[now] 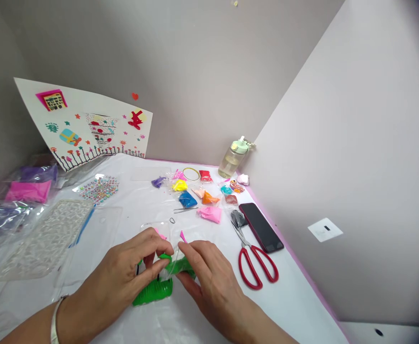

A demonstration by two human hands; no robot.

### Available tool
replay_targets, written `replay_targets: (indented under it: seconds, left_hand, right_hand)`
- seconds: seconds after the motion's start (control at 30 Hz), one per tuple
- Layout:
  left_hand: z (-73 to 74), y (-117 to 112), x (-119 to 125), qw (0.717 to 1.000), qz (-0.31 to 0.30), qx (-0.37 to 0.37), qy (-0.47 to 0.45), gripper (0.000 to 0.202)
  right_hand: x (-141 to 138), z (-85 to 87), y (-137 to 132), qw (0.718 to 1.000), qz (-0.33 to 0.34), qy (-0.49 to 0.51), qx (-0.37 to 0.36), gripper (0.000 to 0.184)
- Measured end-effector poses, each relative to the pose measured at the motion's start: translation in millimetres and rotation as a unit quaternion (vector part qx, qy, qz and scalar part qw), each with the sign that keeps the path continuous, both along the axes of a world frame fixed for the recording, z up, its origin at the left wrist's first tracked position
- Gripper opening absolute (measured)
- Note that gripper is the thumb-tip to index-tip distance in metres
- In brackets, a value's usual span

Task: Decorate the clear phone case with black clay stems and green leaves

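Between the thumb and forefinger of my left hand (127, 263) is a small lump of green clay (165, 257). My right hand (213, 277) grips a clear plastic bag of green clay (181, 266), its fingers closed around the far side. The lump and the bag's mouth meet, and I cannot tell whether they are still joined. Just below my hands lies a flat green ridged piece (155, 292), partly hidden by my left hand. Behind my fingers, a thin pink piece (183, 236) sticks up on the table.
Red-handled scissors (256, 267) and a dark phone (261, 227) lie to the right. Small bags of coloured clay, including a blue bag (187, 199), spread beyond my hands. A water bottle (232, 160) stands by the wall. At left lie a textured clear mat (48, 239) and sparkly gems (99, 189).
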State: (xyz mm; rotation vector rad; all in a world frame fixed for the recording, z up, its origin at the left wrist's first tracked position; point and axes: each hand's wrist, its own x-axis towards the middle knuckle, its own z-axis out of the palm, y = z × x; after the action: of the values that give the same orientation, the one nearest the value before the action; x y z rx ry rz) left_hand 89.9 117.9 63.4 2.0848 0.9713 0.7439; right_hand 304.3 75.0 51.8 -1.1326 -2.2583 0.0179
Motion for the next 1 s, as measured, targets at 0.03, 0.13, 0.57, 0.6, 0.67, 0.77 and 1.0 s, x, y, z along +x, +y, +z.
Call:
replay_targets:
  seconds: [0.03, 0.13, 0.57, 0.6, 0.67, 0.77, 1.0]
  left_hand:
    - [0.0, -0.3, -0.2, 1.0, 0.005, 0.0, 0.001, 0.012]
    - [-0.1, -0.4, -2.5, 1.0, 0.013, -0.001, 0.009, 0.007]
    - [6.2, 2.3, -12.6, 0.998, -0.059, -0.004, 0.002, 0.022]
    - [6.3, 1.5, -12.6, 0.998, -0.063, 0.002, 0.005, 0.022]
    - [6.5, 0.0, -11.3, 0.998, -0.063, 0.015, 0.008, 0.021]
    - [7.1, -1.8, -6.7, 0.998, -0.044, 0.034, 0.009, 0.015]
    - [9.3, -4.9, -2.0, 0.996, -0.045, 0.065, 0.028, 0.021]
  right_hand:
    - [-0.2, 0.1, -0.2, 1.0, 0.004, -0.003, 0.003, 0.045]
    - [-0.3, -0.3, -0.4, 1.0, 0.006, -0.007, 0.01, 0.044]
    - [1.4, 2.1, -2.5, 1.0, 0.002, 0.002, 0.024, 0.045]
    - [1.4, 3.3, -3.1, 0.999, 0.014, -0.009, 0.03, 0.045]
    - [0.8, 6.2, -4.8, 0.998, 0.04, -0.03, 0.038, 0.048]
    - [-1.3, 9.2, -7.3, 0.996, 0.072, -0.045, 0.034, 0.052]
    - [-4.8, 1.8, -7.4, 0.999, 0.02, 0.022, 0.029, 0.047]
